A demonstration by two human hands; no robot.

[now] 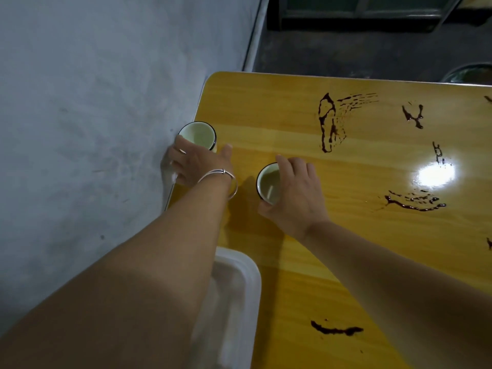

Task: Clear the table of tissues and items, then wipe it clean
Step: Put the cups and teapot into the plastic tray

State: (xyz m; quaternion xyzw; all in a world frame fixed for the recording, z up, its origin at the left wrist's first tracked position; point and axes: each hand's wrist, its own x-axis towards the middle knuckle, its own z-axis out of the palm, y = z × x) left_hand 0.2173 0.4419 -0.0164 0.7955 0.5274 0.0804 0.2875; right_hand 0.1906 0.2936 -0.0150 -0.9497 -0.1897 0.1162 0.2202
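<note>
**Surface.** The glossy yellow wood-grain table fills the right half of the view. A grey cement surface lies along its 9 o'clock side.

**Task items.**
- The first cup is a cream-white enamel cup with a dark rim. It stands upright at the table's left edge, at about 10 o'clock from the view's centre.
- The second cup is of the same cream enamel and dark rim. It stands upright on the table at 4 o'clock from the first, apart from it.

**Hands.**
- The left hand lies against the near, left side of the first cup. The thumb is stretched straight out toward 1 o'clock, clear of the cup. Whether the fingers grip the cup cannot be told.
- A thin silver bangle sits on that wrist.
- The right hand is curled round the second cup. The thumb is at its 6 o'clock wall and the fingers are over the rim at 1 o'clock.

**Soiling.** Dark brown liquid smears mark the table at 1, 2, 3 and 5 o'clock from the second cup. A bright light reflection lies at 3 o'clock.

**Other.** A white plastic rectangular tray sits at the table's near left corner, at 6 o'clock from the cups. It is partly hidden by the left forearm.
</note>
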